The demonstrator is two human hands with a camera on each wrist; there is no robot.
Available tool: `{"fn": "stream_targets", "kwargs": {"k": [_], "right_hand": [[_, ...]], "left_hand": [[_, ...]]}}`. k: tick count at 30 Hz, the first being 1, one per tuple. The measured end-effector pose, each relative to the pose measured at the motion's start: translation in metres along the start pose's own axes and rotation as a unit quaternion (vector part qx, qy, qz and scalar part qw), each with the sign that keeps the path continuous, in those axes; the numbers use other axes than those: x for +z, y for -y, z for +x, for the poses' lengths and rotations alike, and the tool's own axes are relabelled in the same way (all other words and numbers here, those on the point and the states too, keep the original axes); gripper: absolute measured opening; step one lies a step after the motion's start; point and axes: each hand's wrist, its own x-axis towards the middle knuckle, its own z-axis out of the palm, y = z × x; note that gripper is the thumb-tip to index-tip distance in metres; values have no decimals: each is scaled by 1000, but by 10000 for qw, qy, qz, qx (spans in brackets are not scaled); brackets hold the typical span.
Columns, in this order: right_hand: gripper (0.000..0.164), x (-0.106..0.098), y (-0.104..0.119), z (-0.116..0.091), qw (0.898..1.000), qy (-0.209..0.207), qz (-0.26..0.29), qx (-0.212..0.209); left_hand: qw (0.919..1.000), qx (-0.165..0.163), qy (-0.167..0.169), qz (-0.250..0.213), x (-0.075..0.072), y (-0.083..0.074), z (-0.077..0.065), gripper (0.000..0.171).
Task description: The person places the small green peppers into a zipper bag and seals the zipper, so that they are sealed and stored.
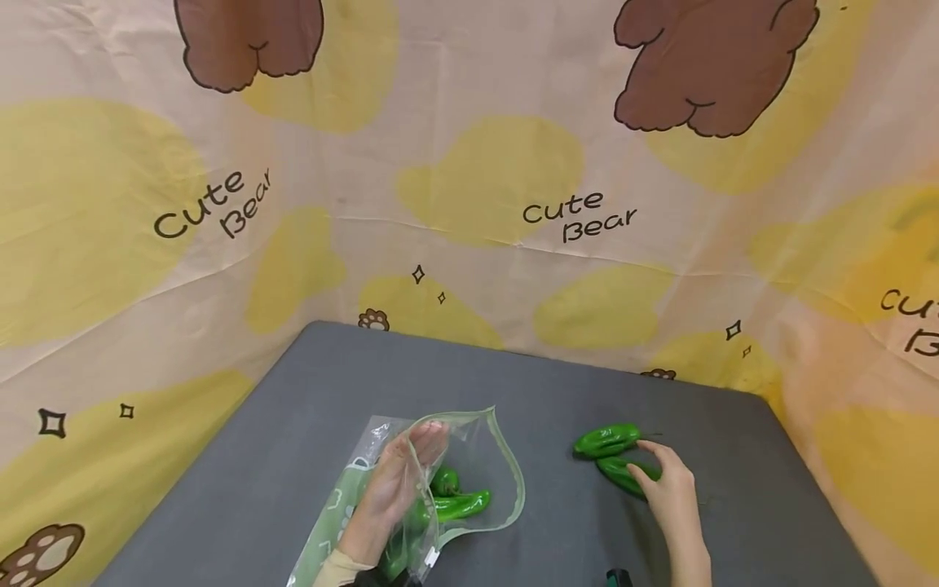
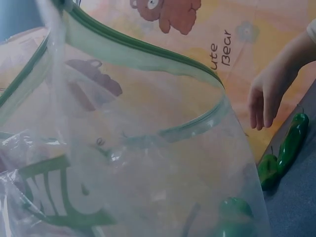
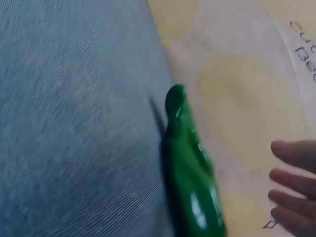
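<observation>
My left hand (image 1: pixel 396 477) has its fingers extended at the mouth of a clear zip bag (image 1: pixel 522 489), seen through the film and spreading it. The bag has a green rim and a white slider. Several green peppers (image 1: pixel 460 506) lie inside; one pepper (image 2: pixel 234 217) shows faintly in the left wrist view. On the table, two more green peppers lie side by side, a far one (image 1: pixel 607 440) and a near one (image 1: pixel 622 474). Over these my right hand (image 1: pixel 671 485) hovers, thumb and fingers apart. In the right wrist view a pepper (image 3: pixel 192 182) appears beside spread fingers (image 3: pixel 296 180).
A grey table (image 1: pixel 550 391) carries everything. Behind it and at both sides hangs a printed cloth (image 1: pixel 469 179) with bears and lettering. A small dark and teal object (image 1: pixel 618 577) shows at the bottom edge.
</observation>
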Motion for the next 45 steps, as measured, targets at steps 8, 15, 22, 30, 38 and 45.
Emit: {"fn": "stream_targets", "kwargs": {"k": [8, 15, 22, 30, 38, 45], "right_hand": [[24, 39, -77, 6, 9904, -815, -127, -1109], [34, 8, -19, 1, 9995, 280, 58, -165], [38, 5, -14, -1, 9931, 1007, -315, 508], [47, 2, -9, -3, 9918, 1049, -531, 501], [44, 4, -6, -3, 9920, 961, -737, 368], [37, -1, -9, -7, 9899, 996, -879, 501]], "left_hand": [[9997, -28, 88, -246, 1, -1, -1, 34], [9999, 102, -14, 128, 5, -3, 0, 35], [9995, 178, -49, 270, 6, -4, 2, 35], [9989, 121, -114, 449, 6, -2, 3, 34], [9967, 47, -149, 800, 3, 0, 4, 34], [9984, 90, -29, 558, 2, 2, 3, 36]]}}
